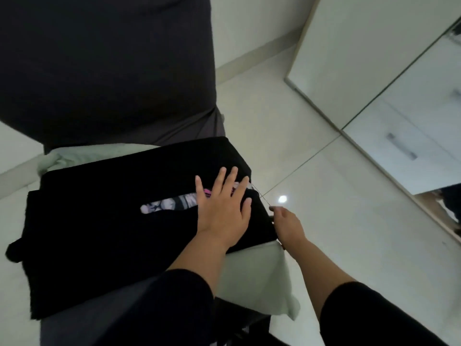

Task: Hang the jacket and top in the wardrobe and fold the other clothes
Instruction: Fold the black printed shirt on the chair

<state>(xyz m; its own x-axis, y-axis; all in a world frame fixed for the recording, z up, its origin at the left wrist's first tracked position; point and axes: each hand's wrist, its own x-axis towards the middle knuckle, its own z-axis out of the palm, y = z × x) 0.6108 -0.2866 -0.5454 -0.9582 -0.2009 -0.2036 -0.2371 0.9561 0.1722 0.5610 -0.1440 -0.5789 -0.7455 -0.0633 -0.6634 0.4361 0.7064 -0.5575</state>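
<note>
A folded black garment [119,221] lies on the seat of a dark-covered chair [104,66], over a pale green cloth [252,273] that shows at the seat's right and back edges. The left hand [222,208] presses flat on the garment's right part, grip released, fingers spread over a printed patch [169,203]. The right hand [287,223] pinches the garment's right edge. A mirrored wardrobe [374,58] stands right of the chair.
</note>
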